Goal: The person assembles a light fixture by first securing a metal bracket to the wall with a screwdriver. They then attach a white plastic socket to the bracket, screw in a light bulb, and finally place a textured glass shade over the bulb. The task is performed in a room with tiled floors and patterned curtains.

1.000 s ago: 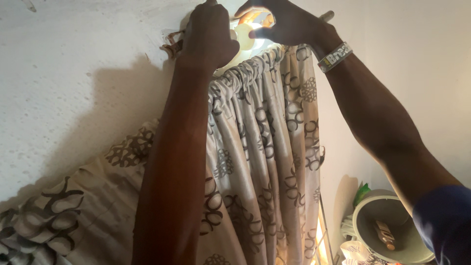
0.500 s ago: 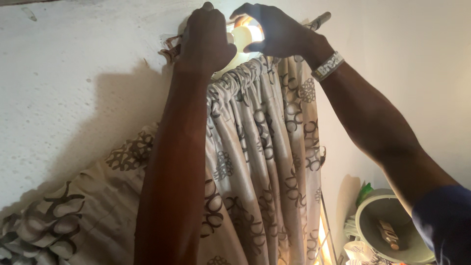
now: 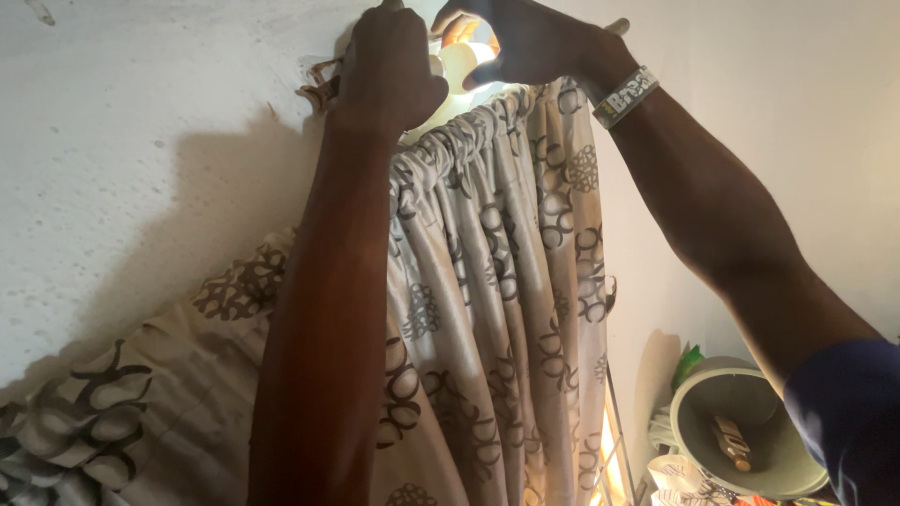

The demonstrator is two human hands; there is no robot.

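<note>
Little of that kind shows. A wristband circles the right wrist near the top of the head view: a narrow pale strip bearing dark block lettering. At the lower right corner, beside a round grey-green bowl-shaped object, lies a crumpled white wrapper with faint printed marks, partly cut off by the frame edge.

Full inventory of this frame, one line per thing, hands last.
curtain: one, beige with brown ring pattern, gathered at top, hanging centre, draped down to lower left
light bulb: one, glowing white, top centre between the hands
wall: white, rough, left and right
megaphone-like horn: one, pale grey-green, lower right
wristband: one, grey with print, right wrist
sleeve: dark blue, right arm
left hand: raised, at curtain top beside bulb
right hand: raised, fingers around bulb
</note>
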